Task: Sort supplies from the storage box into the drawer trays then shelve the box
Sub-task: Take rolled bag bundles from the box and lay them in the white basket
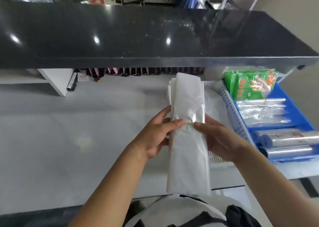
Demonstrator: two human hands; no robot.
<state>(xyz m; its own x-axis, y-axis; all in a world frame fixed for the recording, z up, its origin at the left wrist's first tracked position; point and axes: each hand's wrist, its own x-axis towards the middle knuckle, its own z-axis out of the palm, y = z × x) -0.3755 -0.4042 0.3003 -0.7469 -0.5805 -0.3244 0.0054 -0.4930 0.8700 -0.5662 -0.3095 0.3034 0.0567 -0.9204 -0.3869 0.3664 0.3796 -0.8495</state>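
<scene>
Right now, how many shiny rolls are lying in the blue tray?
2. One roll lies in the near compartment of the blue tray; the second roll lies just in front of it. More may be hidden beyond the picture's edge.

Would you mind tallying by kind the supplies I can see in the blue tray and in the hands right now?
Green glove packets: 1 stack, number of packets unclear
Clear bag bundles in the blue tray: 1
Film rolls: 2
White bag bundles, held by left hand and right hand: 1
Total: 5
</scene>
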